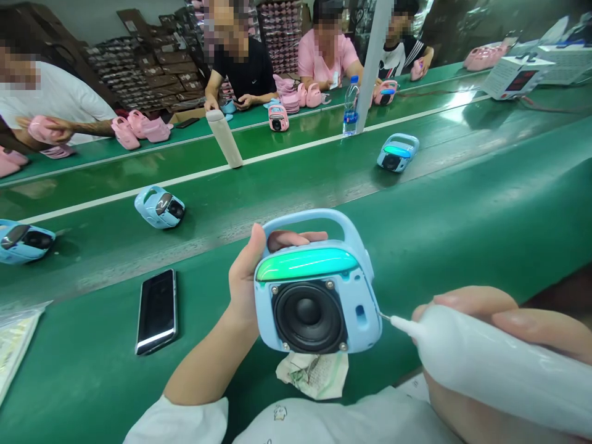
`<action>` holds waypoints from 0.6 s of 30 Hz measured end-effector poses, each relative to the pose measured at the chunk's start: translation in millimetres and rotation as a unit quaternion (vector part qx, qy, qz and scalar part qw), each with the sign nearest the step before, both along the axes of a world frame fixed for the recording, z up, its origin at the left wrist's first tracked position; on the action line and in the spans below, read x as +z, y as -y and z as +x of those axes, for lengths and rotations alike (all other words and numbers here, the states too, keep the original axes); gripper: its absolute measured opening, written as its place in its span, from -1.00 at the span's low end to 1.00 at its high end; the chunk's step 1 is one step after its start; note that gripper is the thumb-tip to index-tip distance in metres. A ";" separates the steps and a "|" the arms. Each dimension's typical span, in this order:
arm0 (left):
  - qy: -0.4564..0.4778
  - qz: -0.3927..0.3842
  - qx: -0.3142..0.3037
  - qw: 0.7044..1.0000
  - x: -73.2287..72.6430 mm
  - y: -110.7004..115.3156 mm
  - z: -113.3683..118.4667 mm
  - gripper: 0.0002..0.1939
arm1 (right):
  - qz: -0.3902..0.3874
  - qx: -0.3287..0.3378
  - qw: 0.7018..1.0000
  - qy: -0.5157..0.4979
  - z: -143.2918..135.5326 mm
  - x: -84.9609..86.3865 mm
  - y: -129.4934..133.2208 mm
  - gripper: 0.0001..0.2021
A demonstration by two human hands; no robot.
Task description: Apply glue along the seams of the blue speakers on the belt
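Note:
My left hand [247, 268] grips a light blue portable speaker [361, 333] from behind, with fingers showing under its carrying handle. The speaker faces me, a green-lit strip [305, 264] glowing above its round black driver [309, 314]. In my right hand [481, 302] is a white squeeze bottle [490, 357] with a thin needle tip. That tip meets the right edge of the speaker's front, though actual contact is hard to make out. Below the speaker lies a crumpled paper [314, 375].
A phone [157, 311] lies left on the green table [92, 376]. Beyond, blue speakers [398, 152] [161, 208] stand on the belt [287, 191]. A white tumbler [225, 139] and water bottle [351, 108] stand farther back. Several co-workers [247, 68] sit opposite with pink parts [139, 126].

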State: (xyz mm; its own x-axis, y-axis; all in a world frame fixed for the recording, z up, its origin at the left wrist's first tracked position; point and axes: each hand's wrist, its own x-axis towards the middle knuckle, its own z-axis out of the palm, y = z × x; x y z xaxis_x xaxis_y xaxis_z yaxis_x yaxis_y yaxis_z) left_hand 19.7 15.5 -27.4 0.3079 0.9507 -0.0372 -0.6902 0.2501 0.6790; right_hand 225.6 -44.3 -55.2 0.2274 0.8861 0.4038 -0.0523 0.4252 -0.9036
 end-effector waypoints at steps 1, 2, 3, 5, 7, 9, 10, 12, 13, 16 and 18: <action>-0.001 0.001 0.000 1.000 -0.1 0.2 0.5 -0.54 | 0.003 -0.002 1.000 -0.005 -1.9 0.9 -0.6 -0.50; -0.002 -0.001 0.001 1.000 0.4 0.8 1.2 -0.54 | 0.010 -0.009 1.000 -0.013 -4.3 2.3 -1.2 -0.51; -0.003 -0.004 0.003 1.000 1.3 1.9 2.2 -0.54 | 0.023 -0.027 0.999 -0.026 -7.1 4.1 -1.8 -0.53; -0.005 -0.008 0.011 1.000 4.2 5.1 4.6 -0.54 | 0.054 -0.063 0.995 -0.058 -13.7 8.9 -3.3 -0.56; -0.011 -0.004 0.022 1.000 7.2 8.8 6.4 -0.51 | 0.044 -0.071 0.992 -0.094 -19.7 14.9 -5.2 -0.60; -0.019 0.002 0.023 1.000 9.0 12.0 7.0 -0.49 | -0.005 -0.052 0.991 -0.125 -24.0 20.6 -7.1 -0.62; -0.024 0.005 0.021 0.999 9.3 13.1 6.7 -0.48 | -0.028 -0.041 0.989 -0.141 -25.3 22.9 -8.0 -0.60; -0.035 0.015 0.010 0.999 8.6 13.9 5.4 -0.48 | -0.048 -0.031 0.985 -0.164 -26.6 26.1 -9.0 -0.56; -0.038 0.023 0.003 0.999 7.8 13.7 4.5 -0.49 | -0.052 -0.024 0.983 -0.172 -26.8 26.9 -9.2 -0.55; -0.030 0.041 -0.015 0.999 4.8 12.5 2.5 -0.53 | -0.062 -0.007 0.982 -0.178 -26.6 27.0 -8.2 -0.57; -0.017 0.041 -0.021 0.999 3.4 12.1 2.5 -0.54 | -0.064 -0.002 0.982 -0.175 -26.4 26.0 -7.3 -0.58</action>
State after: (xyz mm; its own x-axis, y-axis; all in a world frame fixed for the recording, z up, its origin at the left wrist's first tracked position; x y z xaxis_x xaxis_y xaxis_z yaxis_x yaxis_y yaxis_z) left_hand 22.2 3.3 -24.0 0.3481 0.9370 0.0302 -0.6568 0.2208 0.7210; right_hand 199.2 -37.1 -29.1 0.3370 0.9231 0.1855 -0.3676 0.3104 -0.8767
